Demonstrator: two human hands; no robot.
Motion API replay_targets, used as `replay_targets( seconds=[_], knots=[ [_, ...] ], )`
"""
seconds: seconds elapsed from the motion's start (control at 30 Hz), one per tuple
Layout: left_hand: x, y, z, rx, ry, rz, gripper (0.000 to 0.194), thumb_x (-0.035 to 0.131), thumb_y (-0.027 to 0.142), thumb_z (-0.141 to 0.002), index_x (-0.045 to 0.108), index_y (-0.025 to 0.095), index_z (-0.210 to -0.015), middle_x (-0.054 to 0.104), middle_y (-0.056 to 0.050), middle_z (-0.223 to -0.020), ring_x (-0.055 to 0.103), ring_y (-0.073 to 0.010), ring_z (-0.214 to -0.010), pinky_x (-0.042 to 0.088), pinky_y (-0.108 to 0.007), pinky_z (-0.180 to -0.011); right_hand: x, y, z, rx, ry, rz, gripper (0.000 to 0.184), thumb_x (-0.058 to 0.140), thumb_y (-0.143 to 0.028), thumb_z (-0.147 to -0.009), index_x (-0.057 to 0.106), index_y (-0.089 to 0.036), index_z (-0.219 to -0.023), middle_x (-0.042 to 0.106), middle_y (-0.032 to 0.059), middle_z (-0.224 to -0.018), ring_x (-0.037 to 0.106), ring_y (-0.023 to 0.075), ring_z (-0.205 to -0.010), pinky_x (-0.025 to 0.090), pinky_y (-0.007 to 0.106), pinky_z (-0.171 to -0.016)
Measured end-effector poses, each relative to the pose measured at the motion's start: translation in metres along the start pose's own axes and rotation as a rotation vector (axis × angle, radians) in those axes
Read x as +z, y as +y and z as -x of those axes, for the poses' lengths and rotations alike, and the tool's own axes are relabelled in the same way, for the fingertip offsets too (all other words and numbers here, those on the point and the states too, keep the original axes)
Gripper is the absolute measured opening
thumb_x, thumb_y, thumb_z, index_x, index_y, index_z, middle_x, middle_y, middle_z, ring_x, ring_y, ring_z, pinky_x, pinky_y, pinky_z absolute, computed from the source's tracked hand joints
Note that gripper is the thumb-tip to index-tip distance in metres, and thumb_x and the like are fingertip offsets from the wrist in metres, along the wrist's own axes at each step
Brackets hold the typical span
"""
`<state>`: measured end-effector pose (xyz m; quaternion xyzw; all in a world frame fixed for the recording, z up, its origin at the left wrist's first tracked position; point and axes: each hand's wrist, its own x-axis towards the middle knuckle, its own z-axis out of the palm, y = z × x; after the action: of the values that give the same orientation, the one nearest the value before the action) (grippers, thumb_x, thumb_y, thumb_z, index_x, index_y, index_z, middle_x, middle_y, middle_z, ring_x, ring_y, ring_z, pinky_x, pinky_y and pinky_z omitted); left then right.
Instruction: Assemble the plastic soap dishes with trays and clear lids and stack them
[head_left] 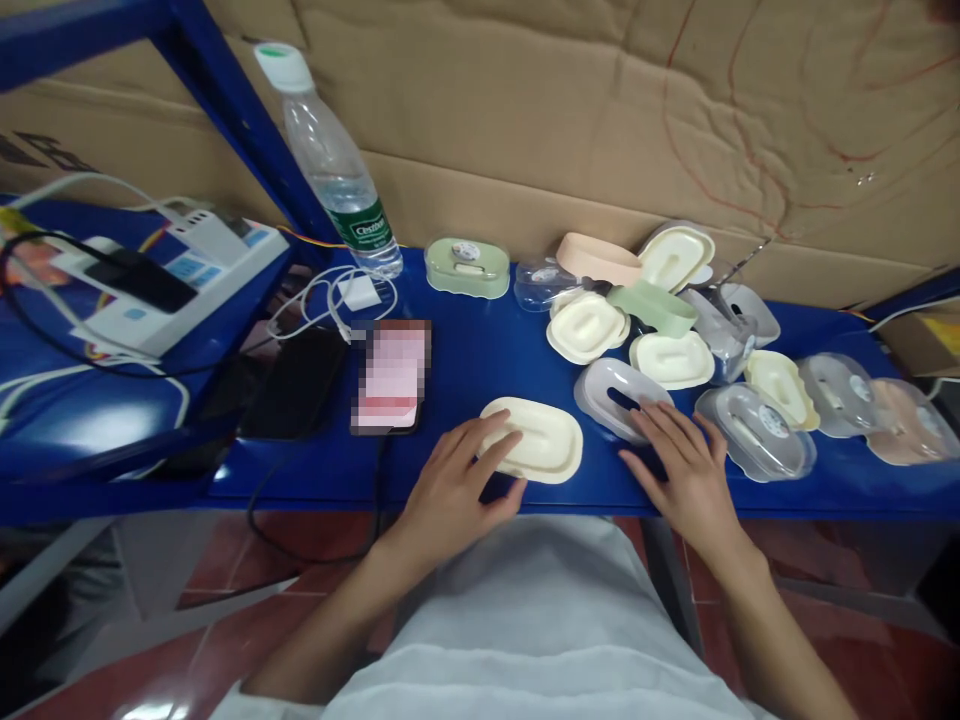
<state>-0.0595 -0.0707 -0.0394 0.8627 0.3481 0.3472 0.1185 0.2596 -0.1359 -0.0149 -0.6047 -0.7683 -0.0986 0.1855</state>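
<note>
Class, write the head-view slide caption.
Left hand on a cream oval piece, right hand at a gray slotted piece, blue table beneath.

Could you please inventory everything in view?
Cardboard: count unclear, brown, behind
Table: one, blue, centre
Floor: one, red, below
Bottle: one, clear, back left
Power strip: one, white, far left
Charger: one, white, by bottle
Cables: several, white and black, mostly left
Phone: one, pink-screened, left
Flat device: one, black, by phone
Lidded case: one, green, back centre
Trays: at least five, cream, centre and right
Oval pieces: two, peach and green, back right
Slotted cover: one, grey, centre
Clear-topped cases: three, grey and peach, far right
Overlapping pieces: unclear, clear and grey, back right
Garment: one, white, lower centre
Left hand: one, on tray
Right hand: one, on slotted cover
</note>
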Motion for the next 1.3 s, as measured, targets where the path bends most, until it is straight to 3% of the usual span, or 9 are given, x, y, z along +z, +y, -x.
replay_targets(
  seconds=[0.2,0.3,0.4,0.63,0.83,0.97,1.07,1.2,1.3],
  knots=[
    [-0.001,-0.002,0.006,0.086,-0.058,0.065,0.053,0.07,0.019,-0.103,0.053,0.024,-0.153,0.061,-0.017,-0.151,0.07,-0.0254,-0.125,0.063,-0.042,-0.106,0.009,-0.011,0.009,0.03,0.146,-0.306,0.057,0.069,-0.011,-0.101,0.06,-0.029,-0.154,0.074,0.0095,-0.14,0.066,0.03,-0.135,0.054,0.052,-0.112],
    [0.001,-0.004,0.007,0.046,0.009,0.082,0.054,0.074,0.021,-0.101,0.055,0.027,-0.152,0.047,-0.019,-0.162,0.069,-0.0252,-0.126,0.066,-0.041,-0.102,0.005,-0.028,-0.002,-0.096,0.093,-0.396,0.062,0.07,-0.007,-0.099,0.058,-0.028,-0.156,0.074,0.0084,-0.139,0.064,0.0289,-0.138,0.054,0.052,-0.115],
    [0.001,-0.005,0.007,0.066,0.039,0.04,0.055,0.076,0.02,-0.099,0.057,0.028,-0.151,0.041,-0.018,-0.168,0.056,-0.0334,-0.146,0.061,-0.051,-0.111,0.005,-0.038,-0.01,-0.228,0.009,-0.421,0.06,0.069,-0.008,-0.1,0.057,-0.024,-0.156,0.073,0.0088,-0.142,0.061,0.0283,-0.142,0.052,0.053,-0.119],
    [-0.003,-0.004,0.0,0.182,-0.081,0.012,0.032,0.069,0.016,-0.103,0.067,0.018,-0.135,0.067,-0.012,-0.149,0.053,-0.0296,-0.151,0.053,-0.049,-0.124,0.016,-0.039,-0.007,-0.314,-0.045,-0.339,0.047,0.071,-0.017,-0.102,0.063,-0.02,-0.148,0.074,0.0103,-0.14,0.063,0.0273,-0.14,0.052,0.053,-0.12],
    [-0.001,-0.004,0.001,0.186,-0.151,-0.025,0.03,0.066,0.02,-0.105,0.069,0.019,-0.135,0.071,-0.01,-0.143,0.056,-0.03,-0.15,0.054,-0.05,-0.123,0.008,-0.026,-0.012,-0.285,-0.114,-0.386,0.043,0.068,-0.025,-0.105,0.064,-0.024,-0.147,0.074,0.0097,-0.14,0.064,0.0275,-0.139,0.054,0.051,-0.117],
    [-0.001,-0.004,0.001,0.178,-0.13,-0.015,0.029,0.067,0.021,-0.105,0.069,0.019,-0.134,0.072,-0.011,-0.142,0.056,-0.0303,-0.149,0.055,-0.05,-0.121,0.003,0.001,-0.067,-0.27,-0.07,-0.307,0.038,0.058,-0.026,-0.109,0.066,-0.026,-0.147,0.075,0.0083,-0.139,0.067,0.0262,-0.135,0.051,0.049,-0.116],
    [-0.002,-0.003,0.0,0.179,-0.101,0.004,0.027,0.067,0.02,-0.105,0.07,0.019,-0.132,0.073,-0.011,-0.139,0.059,-0.0298,-0.146,0.057,-0.049,-0.118,0.02,0.017,-0.13,-0.254,-0.058,-0.141,0.041,0.047,-0.022,-0.111,0.067,-0.022,-0.147,0.074,0.0101,-0.142,0.065,0.0279,-0.137,0.049,0.048,-0.113],
    [-0.003,-0.002,-0.001,0.173,-0.084,0.032,0.023,0.065,0.018,-0.106,0.07,0.02,-0.128,0.075,-0.01,-0.134,0.061,-0.0285,-0.143,0.059,-0.046,-0.115,0.055,0.012,-0.201,-0.333,-0.187,0.073,0.045,0.04,-0.015,-0.111,0.062,-0.01,-0.15,0.066,0.015,-0.152,0.059,0.0311,-0.141,0.041,0.048,-0.116],
    [-0.003,-0.002,0.0,0.171,-0.092,0.029,0.023,0.064,0.017,-0.106,0.069,0.019,-0.128,0.074,-0.011,-0.135,0.06,-0.029,-0.143,0.058,-0.047,-0.115,0.07,-0.002,-0.227,-0.294,-0.199,0.193,0.044,0.043,-0.018,-0.111,0.064,-0.007,-0.147,0.069,0.0202,-0.142,0.061,0.034,-0.13,0.039,0.048,-0.113]
  ],
)
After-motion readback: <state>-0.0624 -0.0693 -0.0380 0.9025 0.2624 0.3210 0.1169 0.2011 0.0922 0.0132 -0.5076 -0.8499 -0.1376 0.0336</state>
